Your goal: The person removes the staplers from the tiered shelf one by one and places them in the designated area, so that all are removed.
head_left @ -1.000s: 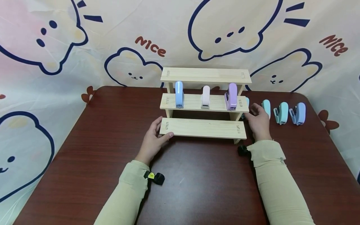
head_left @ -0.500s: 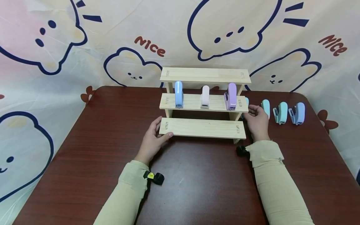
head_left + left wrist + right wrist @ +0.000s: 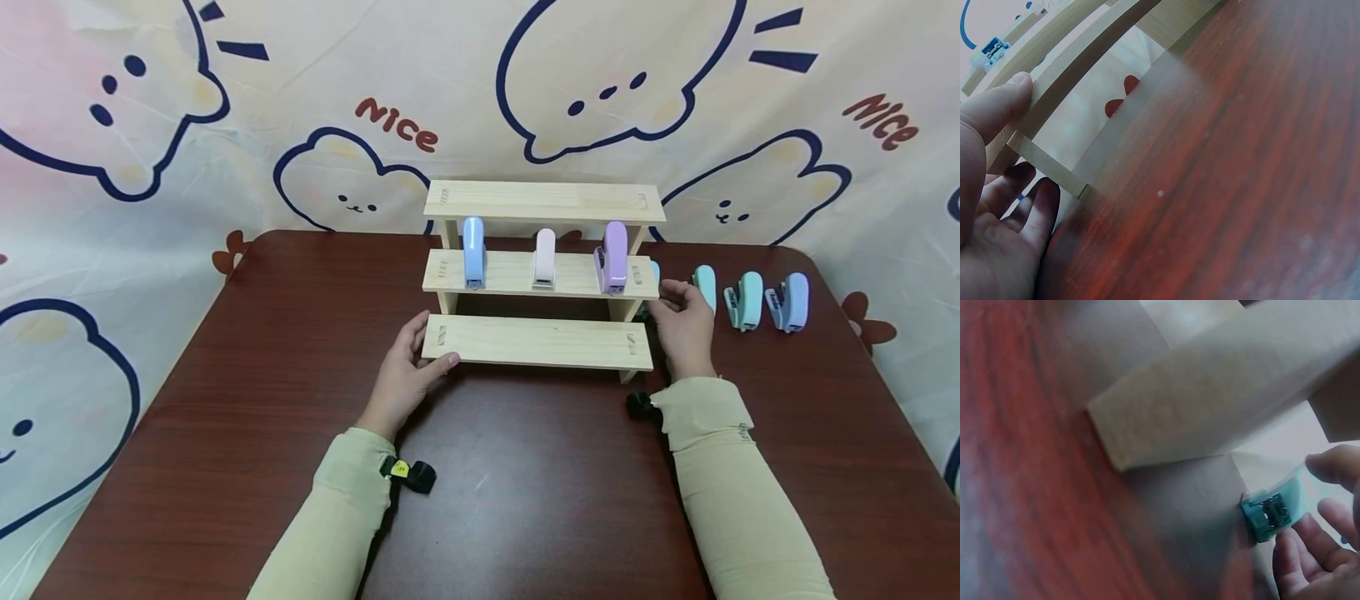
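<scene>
My left hand [image 3: 405, 375] grips the front left end of a three-tier wooden display shelf [image 3: 537, 342], thumb over the lowest board and fingers around its end. In the left wrist view the thumb lies along the board's edge. My right hand [image 3: 684, 325] is beside the shelf's right end, fingers curled around a small teal stapler [image 3: 1275, 512]. The right wrist view has this stapler between thumb and fingers; the head view partly hides it behind the hand and shelf. On the middle tier stand a blue stapler [image 3: 474, 254], a white stapler [image 3: 543, 258] and a purple stapler [image 3: 613, 257].
Right of my right hand, a mint stapler [image 3: 705, 286], a teal-green stapler [image 3: 744, 302] and a periwinkle stapler [image 3: 789, 303] stand in a row on the dark brown table [image 3: 225, 417]. A printed cloth [image 3: 465, 75] hangs behind the table.
The head view drifts slightly, so everything appears a little further left. Both hands keep their places against the shelf and stapler.
</scene>
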`<control>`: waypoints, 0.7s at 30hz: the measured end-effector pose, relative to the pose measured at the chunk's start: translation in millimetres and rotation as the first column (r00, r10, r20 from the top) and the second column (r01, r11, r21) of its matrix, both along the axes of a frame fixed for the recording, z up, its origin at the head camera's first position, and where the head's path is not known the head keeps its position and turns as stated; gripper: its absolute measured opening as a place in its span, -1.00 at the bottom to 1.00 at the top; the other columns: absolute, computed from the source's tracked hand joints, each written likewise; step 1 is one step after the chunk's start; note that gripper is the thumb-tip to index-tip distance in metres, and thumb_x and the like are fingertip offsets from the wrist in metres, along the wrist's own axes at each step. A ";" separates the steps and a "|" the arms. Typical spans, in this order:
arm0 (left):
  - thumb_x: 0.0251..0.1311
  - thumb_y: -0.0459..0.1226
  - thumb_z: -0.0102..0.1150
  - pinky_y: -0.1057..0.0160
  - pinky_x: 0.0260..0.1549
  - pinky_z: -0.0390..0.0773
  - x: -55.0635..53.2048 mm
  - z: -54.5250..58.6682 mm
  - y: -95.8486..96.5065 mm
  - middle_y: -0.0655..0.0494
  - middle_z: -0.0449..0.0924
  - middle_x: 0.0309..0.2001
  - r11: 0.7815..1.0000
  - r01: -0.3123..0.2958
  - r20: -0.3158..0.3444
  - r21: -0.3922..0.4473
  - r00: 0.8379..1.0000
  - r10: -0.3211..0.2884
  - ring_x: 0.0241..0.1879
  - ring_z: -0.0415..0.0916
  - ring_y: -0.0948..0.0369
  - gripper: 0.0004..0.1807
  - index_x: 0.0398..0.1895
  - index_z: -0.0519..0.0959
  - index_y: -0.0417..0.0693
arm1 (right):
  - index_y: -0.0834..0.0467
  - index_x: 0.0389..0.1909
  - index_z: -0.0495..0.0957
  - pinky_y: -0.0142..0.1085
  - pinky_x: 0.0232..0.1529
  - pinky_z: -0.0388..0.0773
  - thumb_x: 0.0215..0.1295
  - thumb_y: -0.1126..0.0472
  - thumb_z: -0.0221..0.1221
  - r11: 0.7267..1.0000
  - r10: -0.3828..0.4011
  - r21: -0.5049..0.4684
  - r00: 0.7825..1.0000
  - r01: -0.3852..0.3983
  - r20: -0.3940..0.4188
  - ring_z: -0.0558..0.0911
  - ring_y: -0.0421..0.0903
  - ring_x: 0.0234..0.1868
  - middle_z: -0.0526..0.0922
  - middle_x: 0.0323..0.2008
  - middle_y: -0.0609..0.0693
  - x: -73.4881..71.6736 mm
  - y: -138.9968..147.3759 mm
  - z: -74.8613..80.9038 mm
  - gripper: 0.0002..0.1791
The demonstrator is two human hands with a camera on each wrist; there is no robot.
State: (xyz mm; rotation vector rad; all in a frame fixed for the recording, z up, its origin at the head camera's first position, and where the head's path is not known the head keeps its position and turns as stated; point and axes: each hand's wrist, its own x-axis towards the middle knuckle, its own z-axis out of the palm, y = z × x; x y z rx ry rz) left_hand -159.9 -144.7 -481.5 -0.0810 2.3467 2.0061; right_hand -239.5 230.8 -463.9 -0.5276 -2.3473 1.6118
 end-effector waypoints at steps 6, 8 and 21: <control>0.20 -0.32 0.41 0.39 0.00 0.53 1.0 -0.6 0.3 -0.02 0.30 0.46 1.000 0.002 -0.001 0.005 1.000 -0.002 0.28 0.40 0.13 -0.03 0.59 0.05 -0.02 | 0.16 0.26 0.50 -0.33 0.01 0.56 0.40 0.14 0.23 0.994 -0.059 -0.090 0.997 0.054 -0.053 0.55 -0.17 0.06 0.56 0.12 0.03 3.8 -1.5 13.4 -0.55; 0.20 -0.32 0.42 0.40 0.00 0.53 1.3 -0.1 0.8 -0.02 0.30 0.46 1.000 0.003 -0.003 0.008 1.000 -0.003 0.28 0.40 0.13 -0.03 0.59 0.05 -0.02 | 0.14 0.25 0.50 -0.35 -0.01 0.57 0.39 0.14 0.25 0.990 -0.073 -0.122 0.995 0.064 -0.071 0.53 -0.19 0.03 0.57 0.09 -0.02 4.6 -0.8 18.7 -0.55; 0.19 -0.34 0.42 0.41 -0.04 0.55 1.1 0.5 -0.5 -0.03 0.29 0.46 1.000 0.006 -0.017 0.015 1.000 -0.006 0.28 0.40 0.11 -0.03 0.58 0.06 -0.06 | 0.06 0.13 0.58 -0.34 0.09 0.48 0.35 0.15 0.31 0.978 -0.065 -0.210 0.958 0.006 -0.280 0.51 -0.17 0.06 0.61 0.03 -0.06 18.9 -12.0 55.0 -0.64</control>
